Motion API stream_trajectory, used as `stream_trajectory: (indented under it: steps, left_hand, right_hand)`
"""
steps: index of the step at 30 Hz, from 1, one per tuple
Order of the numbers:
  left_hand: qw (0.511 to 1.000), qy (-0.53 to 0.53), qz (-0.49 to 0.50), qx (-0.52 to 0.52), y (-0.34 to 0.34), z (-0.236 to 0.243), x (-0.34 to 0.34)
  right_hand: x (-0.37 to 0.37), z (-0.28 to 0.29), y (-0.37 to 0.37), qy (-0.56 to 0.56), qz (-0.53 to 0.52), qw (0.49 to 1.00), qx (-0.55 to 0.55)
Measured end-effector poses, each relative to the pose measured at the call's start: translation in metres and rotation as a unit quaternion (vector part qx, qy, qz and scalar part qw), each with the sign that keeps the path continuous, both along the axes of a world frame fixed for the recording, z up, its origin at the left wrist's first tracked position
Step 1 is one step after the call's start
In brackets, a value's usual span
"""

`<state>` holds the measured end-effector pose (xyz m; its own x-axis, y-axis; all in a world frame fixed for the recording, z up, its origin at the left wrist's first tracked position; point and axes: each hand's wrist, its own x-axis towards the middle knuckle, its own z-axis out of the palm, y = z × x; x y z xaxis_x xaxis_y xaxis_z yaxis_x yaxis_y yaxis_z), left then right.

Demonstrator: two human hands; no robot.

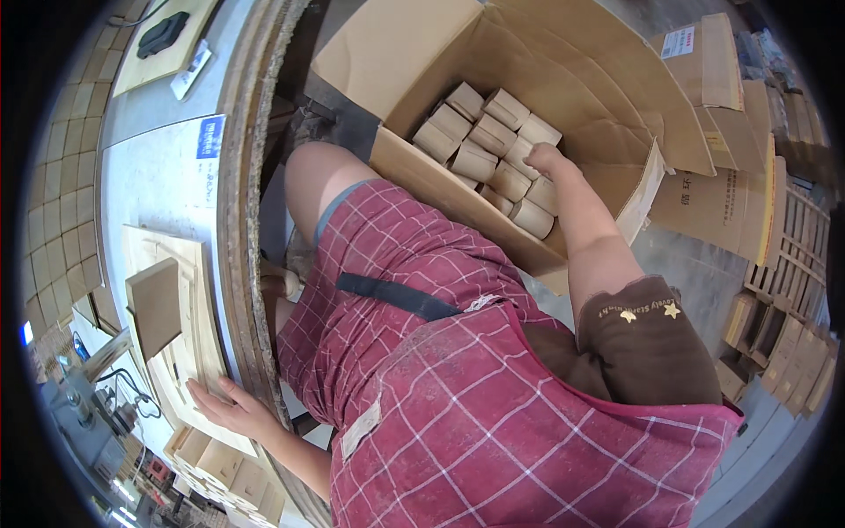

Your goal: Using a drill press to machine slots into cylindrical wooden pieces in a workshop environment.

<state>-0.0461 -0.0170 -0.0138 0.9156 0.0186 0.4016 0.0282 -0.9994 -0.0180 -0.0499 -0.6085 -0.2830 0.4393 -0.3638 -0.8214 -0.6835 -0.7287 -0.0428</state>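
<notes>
My left hand (233,409) lies with its fingers apart on the edge of a pale wooden board (209,330) on the workbench at the left. A flat brown square wooden piece (155,308) stands on that board. To the right, my right hand (546,160) reaches into an open cardboard box (607,70). Its fingers are curled down against a light wooden block (521,155) among the pieces there; the fingertips are partly hidden. Several similar blocks with rounded sides (443,134) lie packed in rows in the box.
The bench's rough layered edge (251,176) runs beside my legs. At its far end sit a board with a black object (163,35) and a white sheet. Stacked wooden pieces (224,466) stand at the lower left. More cartons (713,202) and wooden pallets (792,238) are at the right.
</notes>
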Motion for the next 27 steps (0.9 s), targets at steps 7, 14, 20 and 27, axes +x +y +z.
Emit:
stream_trajectory:
  steps: [7,14,20,27]
  left_hand:
    - [0.999,0.037,0.025,0.001,-0.004,-0.002,0.006]
    - [0.995,0.057,0.075,0.014,-0.007,0.004,0.014]
    - [0.995,0.064,0.073,-0.018,-0.014,0.007,0.021]
    - [0.992,0.079,0.093,-0.025,-0.015,0.011,0.020]
  right_hand:
    - [-0.072,-0.049,-0.015,0.029,-0.092,0.991,-0.095]
    - [-0.085,-0.059,0.015,0.095,-0.018,0.995,-0.036]
    - [-0.083,-0.057,0.063,0.143,0.284,0.948,0.002]
    - [-0.084,-0.083,0.082,0.300,0.364,0.880,0.047]
